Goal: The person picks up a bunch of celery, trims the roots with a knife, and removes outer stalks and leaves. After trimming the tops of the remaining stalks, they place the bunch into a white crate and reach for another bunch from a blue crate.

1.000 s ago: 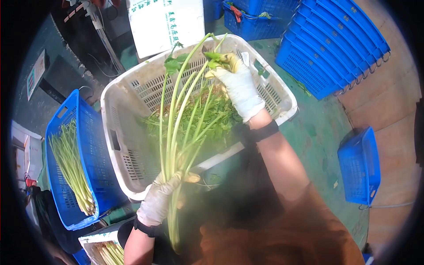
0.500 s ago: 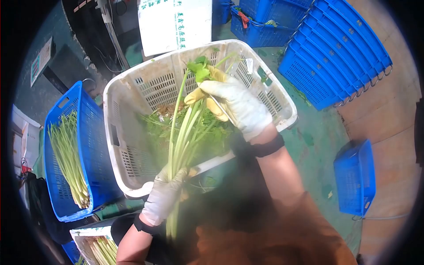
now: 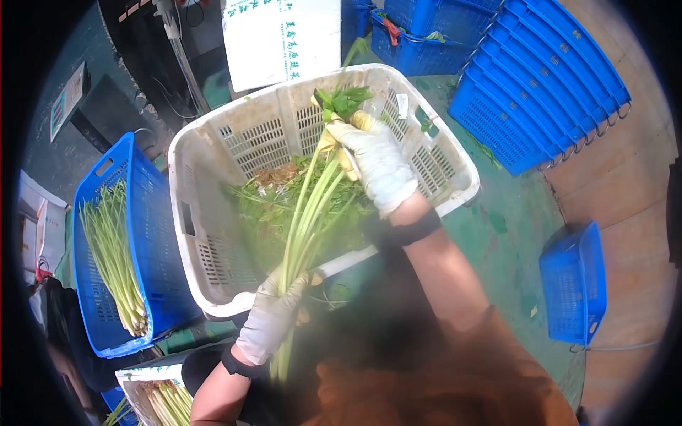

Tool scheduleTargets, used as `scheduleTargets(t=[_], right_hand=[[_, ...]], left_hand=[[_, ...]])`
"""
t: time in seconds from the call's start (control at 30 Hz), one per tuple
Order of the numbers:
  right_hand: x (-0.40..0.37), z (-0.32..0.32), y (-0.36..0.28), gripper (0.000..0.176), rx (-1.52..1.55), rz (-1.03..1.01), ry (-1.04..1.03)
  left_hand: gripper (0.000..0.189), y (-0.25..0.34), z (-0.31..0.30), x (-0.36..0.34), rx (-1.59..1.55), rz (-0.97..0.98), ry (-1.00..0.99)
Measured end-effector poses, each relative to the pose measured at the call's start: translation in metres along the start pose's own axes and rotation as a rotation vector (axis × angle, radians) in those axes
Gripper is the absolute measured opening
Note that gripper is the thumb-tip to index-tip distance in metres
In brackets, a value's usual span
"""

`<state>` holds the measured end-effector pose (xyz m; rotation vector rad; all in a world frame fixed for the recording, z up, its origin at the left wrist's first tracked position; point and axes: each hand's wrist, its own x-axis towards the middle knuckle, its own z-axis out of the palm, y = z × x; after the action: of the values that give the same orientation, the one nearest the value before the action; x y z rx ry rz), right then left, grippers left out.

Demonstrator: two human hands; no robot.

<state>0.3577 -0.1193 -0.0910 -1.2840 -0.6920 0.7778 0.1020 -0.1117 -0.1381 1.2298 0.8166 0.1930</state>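
A bunch of long pale-green celery stalks [image 3: 310,207] slants across the white basket's near side. My left hand [image 3: 271,316], in a light glove, is wrapped round its lower part, and the stalk ends stick out below. Higher up, my gloved right hand [image 3: 374,157] is closed round the leafy top, with celery leaves [image 3: 342,101] poking out above the fingers. Beneath the bunch stands a white plastic basket [image 3: 206,149]. Loose leaves and stems [image 3: 277,213] and some brown roots lie in its bottom.
To the left, a blue crate [image 3: 160,263] holds trimmed stalks [image 3: 114,263]. A white box [image 3: 138,390] with more stalks is at the lower left. Nested blue crates [image 3: 540,85] stand at the upper right, a small blue crate [image 3: 572,284] at the right. A white printed box [image 3: 284,42] is behind.
My right hand has shifted slightly left and closed more tightly round the leafy top. The bunch leans further right at its upper end. My left hand keeps its hold.
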Motion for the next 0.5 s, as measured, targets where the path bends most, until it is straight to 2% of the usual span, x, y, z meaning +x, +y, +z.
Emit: scheduleTargets(t=[0.07, 0.13, 0.2, 0.23, 0.27, 0.33, 0.4, 0.47, 0.5], right_hand=[[0.008, -0.014, -0.006, 0.02, -0.081, -0.018, 0.005], [0.016, -0.035, -0.014, 0.02, -0.056, -0.041, 0.257], [0.022, -0.063, -0.016, 0.019, 0.239, -0.154, 0.299], [0.023, -0.08, -0.011, 0.017, 0.358, -0.131, 0.213], [0.022, -0.082, -0.009, 0.017, 0.357, -0.132, 0.21], [0.015, -0.09, -0.001, 0.017, 0.69, 0.154, 0.127], [0.003, -0.078, -0.011, 0.023, 0.789, 0.202, 0.057], [0.005, -0.078, -0.011, 0.026, 0.957, 0.238, -0.41], [0.004, -0.073, -0.013, 0.02, 0.968, 0.186, -0.35]], left_hand=[[0.022, 0.004, -0.001, -0.003, 0.008, 0.0, -0.007], [0.023, 0.005, -0.003, -0.005, -0.017, -0.008, 0.013], [0.021, 0.008, -0.005, -0.009, -0.015, -0.004, 0.006], [0.02, 0.009, -0.006, -0.011, -0.01, -0.007, -0.005], [0.02, 0.011, -0.007, -0.012, -0.012, -0.005, -0.004], [0.019, 0.011, -0.006, -0.012, -0.05, -0.031, 0.001], [0.019, 0.009, -0.005, -0.01, -0.046, -0.029, -0.009], [0.019, 0.01, -0.004, -0.011, -0.031, -0.025, -0.011], [0.02, 0.011, -0.003, -0.011, -0.006, -0.021, -0.018]])
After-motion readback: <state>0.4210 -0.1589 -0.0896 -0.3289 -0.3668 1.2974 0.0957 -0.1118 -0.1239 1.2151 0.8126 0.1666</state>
